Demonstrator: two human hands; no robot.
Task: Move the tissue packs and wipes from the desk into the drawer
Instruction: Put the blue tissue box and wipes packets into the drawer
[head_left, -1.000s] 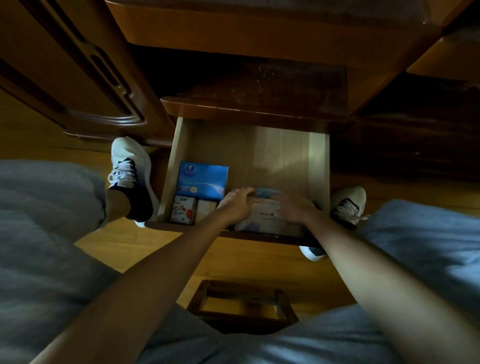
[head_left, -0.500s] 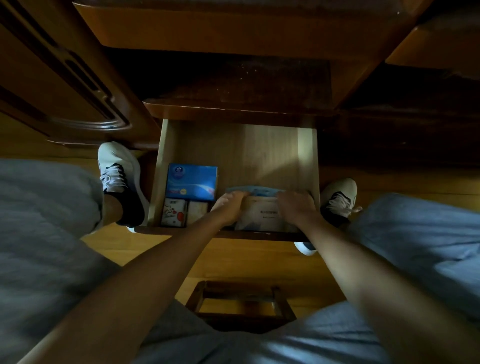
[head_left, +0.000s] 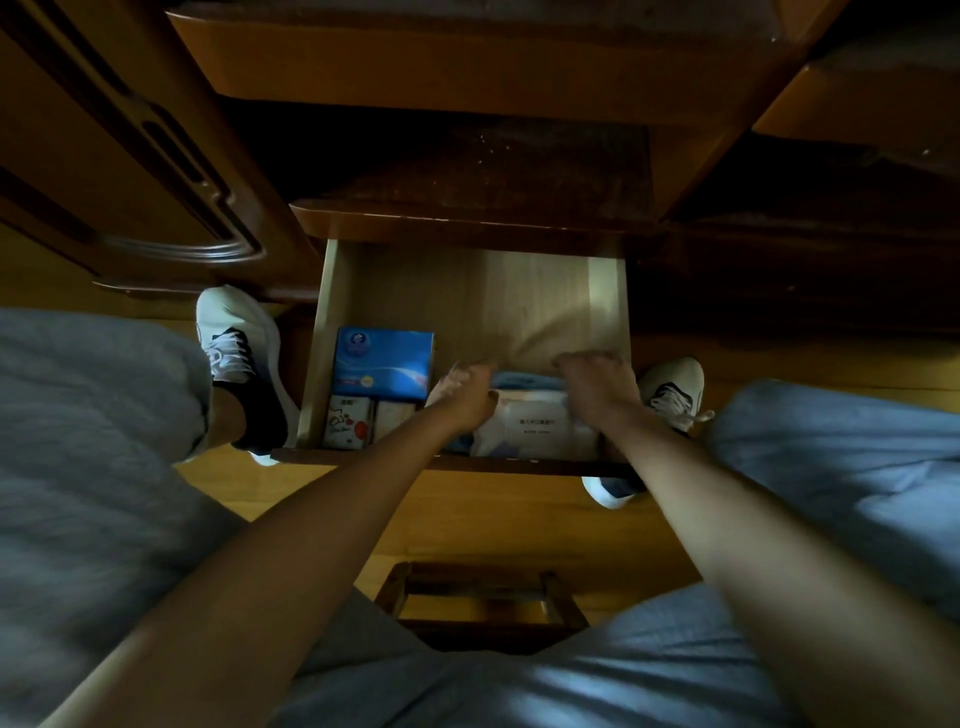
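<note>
The light wooden drawer (head_left: 524, 296) stands pulled out under the desk. A white wipes pack (head_left: 540, 423) lies in its front right part, on top of something blue. My left hand (head_left: 462, 397) grips the pack's left end and my right hand (head_left: 597, 384) presses on its right end. A blue tissue pack (head_left: 382, 361) lies at the front left of the drawer. Two small tissue packs, one with red print (head_left: 348, 428) and a plain one (head_left: 393, 415), sit in front of it.
The dark desk body (head_left: 467, 171) overhangs the drawer's back. My shoes (head_left: 239, 358) rest on the wooden floor on either side of the drawer. A small wooden stool (head_left: 483, 603) stands between my knees. A cabinet door (head_left: 130, 156) is at the left.
Both hands have slid a little deeper along the wipes pack, and the fingers now curl over its far edge. The pack stays in the drawer's front right.
</note>
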